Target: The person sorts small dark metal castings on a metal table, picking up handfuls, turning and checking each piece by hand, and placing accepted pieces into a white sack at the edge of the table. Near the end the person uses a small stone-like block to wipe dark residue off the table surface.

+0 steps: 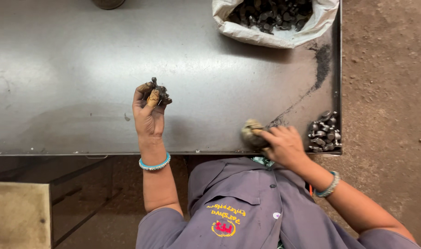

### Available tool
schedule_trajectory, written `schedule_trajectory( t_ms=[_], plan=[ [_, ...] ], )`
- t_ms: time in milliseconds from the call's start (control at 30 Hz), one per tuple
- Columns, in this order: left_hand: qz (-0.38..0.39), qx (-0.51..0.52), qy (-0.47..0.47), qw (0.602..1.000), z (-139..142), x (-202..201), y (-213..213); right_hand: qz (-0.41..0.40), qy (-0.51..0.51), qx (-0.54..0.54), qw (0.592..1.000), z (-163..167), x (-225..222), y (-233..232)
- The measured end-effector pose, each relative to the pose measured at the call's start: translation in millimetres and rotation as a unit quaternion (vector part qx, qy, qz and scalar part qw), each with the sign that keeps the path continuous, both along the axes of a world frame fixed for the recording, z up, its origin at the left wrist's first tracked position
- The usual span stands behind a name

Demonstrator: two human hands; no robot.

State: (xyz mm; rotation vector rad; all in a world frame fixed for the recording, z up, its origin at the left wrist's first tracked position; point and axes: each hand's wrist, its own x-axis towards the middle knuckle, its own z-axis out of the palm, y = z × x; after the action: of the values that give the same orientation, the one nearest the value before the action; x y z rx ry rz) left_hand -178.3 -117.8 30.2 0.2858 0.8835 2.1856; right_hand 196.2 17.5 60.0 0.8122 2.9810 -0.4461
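On the dark grey steel surface [81, 69], the left hand [148, 115] is raised with its grip closed around a cluster of small dark metal parts [160, 94]. At about four o'clock from it, the right hand [284, 145] rests near the surface's front edge, its grip curled on a grimy tan rag wad [252, 133]. Just to three o'clock of that hand lies a heap of grey metal pieces [324, 132]. At twelve o'clock sits a white sack of dark parts [275, 20].
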Motion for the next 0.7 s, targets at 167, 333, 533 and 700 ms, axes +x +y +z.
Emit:
schedule_trajectory(
  t_ms=[167,333,533,700],
  plan=[
    [-0.03,-0.027,-0.001,0.999,-14,13,16,-0.033,-0.019,0.156,0.987,-26,37,63],
    [-0.07,-0.07,0.018,0.995,-28,67,61,-0.095,-0.029,0.397,0.912,-22,38,200],
    [-0.034,-0.2,0.276,0.939,-36,176,47,-0.22,0.127,0.105,0.961,-3,49,177],
    [0.067,-0.258,0.548,0.793,-33,220,19,-0.155,-0.044,0.091,0.983,-13,44,131]
  ],
)
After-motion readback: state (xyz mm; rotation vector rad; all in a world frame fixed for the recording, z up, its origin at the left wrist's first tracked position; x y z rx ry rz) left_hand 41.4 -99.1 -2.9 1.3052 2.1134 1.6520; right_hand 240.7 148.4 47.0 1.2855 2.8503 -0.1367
